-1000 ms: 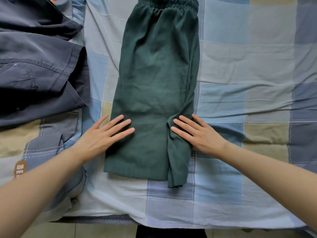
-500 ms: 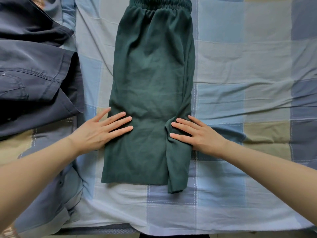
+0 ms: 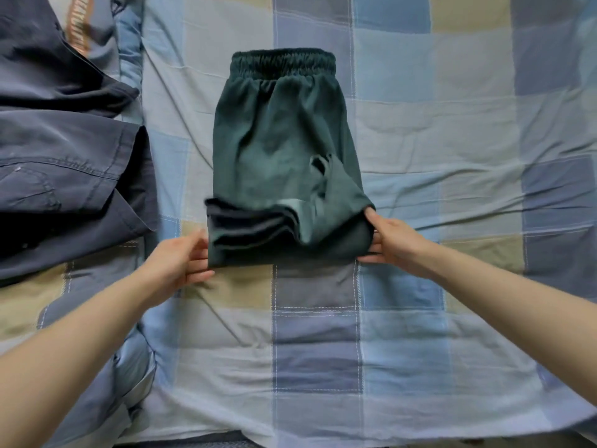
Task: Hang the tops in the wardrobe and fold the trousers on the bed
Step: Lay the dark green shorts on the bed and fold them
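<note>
Bed (image 3: pixel 420 350): fills the view; covered by a patchwork check sheet in pale blue, grey-blue, white and tan, creased throughout.
Dark garments (image 3: pixel 64 163): navy-grey clothing heaped at the far left of the bed, seams and stitching visible; well apart from the trousers.
Writing: an orange-brown printed strip (image 3: pixel 79 24) shows at the upper left beside the dark heap; letters too blurred to read. No brand or label legible anywhere else.
Green trousers (image 3: pixel 277 147): centre of the bed, elastic waistband at the far end; near end doubled up into a thick fold, raised off the sheet.
Left hand (image 3: pixel 181 263): grips the left end of the fold, fingers curled beneath the cloth.
Right hand (image 3: pixel 394 240): pinches the right end of the fold, thumb on top, fingers below.
Hands, relation: apart, one at each end of the fold.
</note>
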Available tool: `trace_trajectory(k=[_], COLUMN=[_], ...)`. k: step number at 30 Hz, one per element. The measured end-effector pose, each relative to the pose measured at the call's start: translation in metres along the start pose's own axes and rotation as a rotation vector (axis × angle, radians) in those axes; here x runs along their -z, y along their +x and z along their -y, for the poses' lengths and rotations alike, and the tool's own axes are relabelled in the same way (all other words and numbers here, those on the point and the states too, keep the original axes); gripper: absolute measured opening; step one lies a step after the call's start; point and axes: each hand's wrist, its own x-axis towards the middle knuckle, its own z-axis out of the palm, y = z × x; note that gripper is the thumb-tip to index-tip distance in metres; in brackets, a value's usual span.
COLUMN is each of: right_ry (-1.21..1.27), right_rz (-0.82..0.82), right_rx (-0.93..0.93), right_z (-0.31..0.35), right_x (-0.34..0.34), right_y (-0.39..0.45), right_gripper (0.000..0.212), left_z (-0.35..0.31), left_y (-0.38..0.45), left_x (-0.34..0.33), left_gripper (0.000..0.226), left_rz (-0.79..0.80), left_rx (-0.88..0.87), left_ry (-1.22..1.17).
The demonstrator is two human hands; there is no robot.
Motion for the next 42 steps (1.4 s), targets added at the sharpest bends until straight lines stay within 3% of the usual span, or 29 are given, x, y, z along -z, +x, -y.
trace_trajectory(k=[4, 6, 8, 9, 11, 14, 16, 19, 22, 26, 29, 33, 39, 42], right_ry=[0.039, 0.063, 0.0, -0.144, -0.704, -1.533, -1.786, -1.978, -2.037, -2.042, -2.12, -2.127, -1.982, -1.932], right_rz=[-0.163, -0.283, -0.371, -0.431, -0.551, -0.573, -0.492, -0.44, -0.368, -0.366, -0.365, -0.363, -0.223, -0.084], right_rx=[0.021, 0.124, 0.288, 0.414, 0.718, 1.102, 1.194, 1.163, 1.086, 1.167, 1.262, 1.282, 1.438, 1.547], right_z=[-0.003, -0.01, -0.019, -0.025, -0.03, -0.028, -0.027, -0.018, 0.003, 0.022, 0.04, 0.055, 0.059, 0.044], right_x=[-0.006, -0.007, -0.004, 0.001, 0.012, 0.025, 0.026, 0.027, 0.029, 0.034, 0.042, 0.045, 0.048, 0.053], right_y=[0.007, 0.005, 0.002, 0.0, -0.005, -0.005, 0.003, 0.025, 0.033, 0.04, 0.048, 0.058, 0.059, 0.033], right_gripper=[0.043, 0.029, 0.01, 0.019, 0.045, 0.069, 0.069, 0.073, 0.076, 0.077, 0.072, 0.057, 0.043, 0.042], left_z=[0.021, 0.031, 0.041, 0.043, 0.046, 0.038, 0.031, 0.012, -0.003, -0.021, -0.04, -0.057, -0.069, -0.053], left_y=[0.0, -0.004, -0.006, -0.008, -0.007, 0.001, 0.016, 0.034, 0.046, 0.055, 0.067, 0.082, 0.07, 0.045], left_x=[-0.002, -0.007, -0.01, -0.01, -0.004, 0.008, 0.014, 0.018, 0.019, 0.028, 0.033, 0.028, 0.031, 0.037], left_gripper=[0.022, 0.009, 0.03, 0.04, 0.057, 0.075, 0.074, 0.072, 0.071, 0.08, 0.076, 0.074, 0.082, 0.071], left_rz=[-0.09, -0.174, -0.279, -0.357, -0.45, -0.385, -0.349, -0.378, -0.396, -0.394, -0.393, -0.323, -0.223, -0.126], left_rx=[-0.06, -0.15, -0.347, -0.495, -0.818, -1.093, -1.158, -1.167, -1.204, -1.286, -1.353, -1.304, -1.355, -1.428], left_ry=[-0.074, -0.04, 0.12, 0.305, 0.821, 1.49, 1.746, 1.916, 1.973, 1.968, 1.97, 1.984, 1.955, 1.916])
